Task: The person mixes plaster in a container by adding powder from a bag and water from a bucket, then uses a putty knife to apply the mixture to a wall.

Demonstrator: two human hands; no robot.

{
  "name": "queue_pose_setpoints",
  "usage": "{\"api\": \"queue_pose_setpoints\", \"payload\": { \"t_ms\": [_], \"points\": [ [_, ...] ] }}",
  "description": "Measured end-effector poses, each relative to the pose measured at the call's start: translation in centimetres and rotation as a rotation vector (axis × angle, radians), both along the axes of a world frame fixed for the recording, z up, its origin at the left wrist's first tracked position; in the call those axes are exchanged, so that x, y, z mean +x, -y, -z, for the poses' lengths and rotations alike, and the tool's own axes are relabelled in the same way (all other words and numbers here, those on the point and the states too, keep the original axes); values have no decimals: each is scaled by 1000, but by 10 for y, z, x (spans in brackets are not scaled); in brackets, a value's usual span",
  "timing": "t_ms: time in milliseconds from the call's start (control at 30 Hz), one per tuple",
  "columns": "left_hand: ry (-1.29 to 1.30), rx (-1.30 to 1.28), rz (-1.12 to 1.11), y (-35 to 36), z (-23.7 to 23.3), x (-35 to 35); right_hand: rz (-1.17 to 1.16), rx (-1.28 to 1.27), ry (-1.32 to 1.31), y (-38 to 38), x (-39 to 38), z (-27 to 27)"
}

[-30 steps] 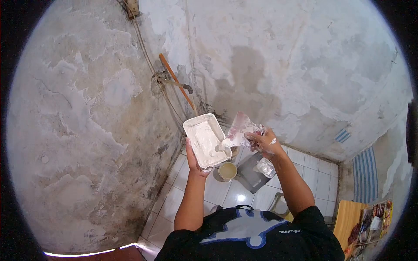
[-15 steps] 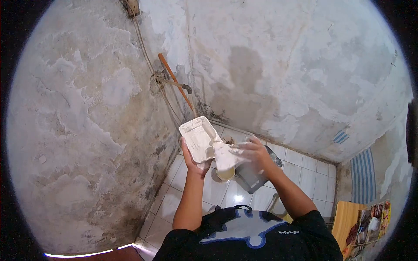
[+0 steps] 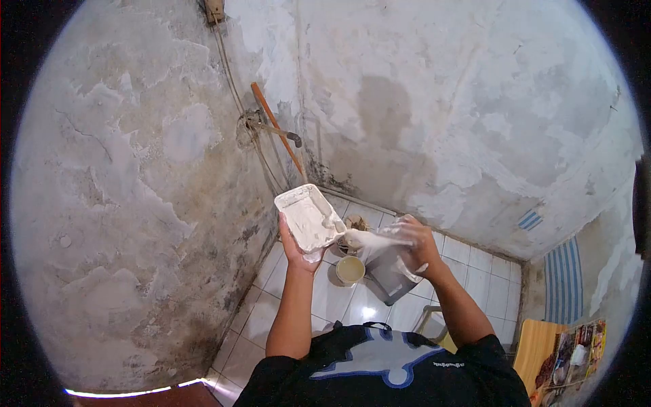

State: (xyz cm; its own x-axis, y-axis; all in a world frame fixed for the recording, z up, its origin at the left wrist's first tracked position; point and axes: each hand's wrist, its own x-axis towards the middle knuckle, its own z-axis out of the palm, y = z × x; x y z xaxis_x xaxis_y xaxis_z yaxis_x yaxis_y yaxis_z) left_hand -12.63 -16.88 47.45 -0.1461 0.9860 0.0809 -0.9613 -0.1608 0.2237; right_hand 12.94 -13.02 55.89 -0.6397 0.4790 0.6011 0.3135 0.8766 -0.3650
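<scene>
Between hands [image 3: 359, 247], tray [image 3: 310, 218], white paste [image 3: 306, 220] inside

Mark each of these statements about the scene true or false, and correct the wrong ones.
1. The left hand holds the white tray. True.
2. The right hand is empty. False: it holds a flat tool, blurred here.
3. The round bucket stands on the tiled floor. True.
4. The orange stick lies flat on the floor. False: it slants upward near the corner.
5. Pale paste lies in the tray. True.
</scene>
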Motion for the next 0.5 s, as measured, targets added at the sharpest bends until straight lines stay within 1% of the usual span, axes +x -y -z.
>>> {"api": "queue_pose_setpoints", "payload": {
  "t_ms": [33, 100, 133, 167, 233, 267, 300, 367, 400, 467, 500],
  "points": [
    [-8, -35, -9, 1, 0, 1, 3, 0, -3, 1, -2, -6],
    [-21, -71, -12, 2, -1, 4, 350, -781, -56, 11, -8, -23],
    [-65, -93, -16, 2, -2, 6, 339, -764, -47, 7, -11, -29],
    [-110, -115, -18, 3, -2, 9, 346, -766, -53, 1, -13, -22],
    [-123, -69, 29, 6, -3, 12, 95, -1198, -547, -7, -23, -13],
    [-140, -53, 62, 8, -4, 15, 28, -1281, -675, -7, -25, -12],
    [-156, -37, 94, 10, -4, 17, 33, -1280, -684, -11, -29, -10],
    [-145, -33, 124, 11, -3, 21, 53, -1438, -712, -23, -34, 3],
    [-130, -27, 146, 11, -2, 22, 56, -1435, -719, -28, -31, 11],
    [-138, -32, 148, 9, 3, 22, 104, -1279, -608, -36, -25, 21],
    [-144, -40, 143, 9, 4, 21, 104, -1276, -608, -36, -23, 18]
  ]
}}
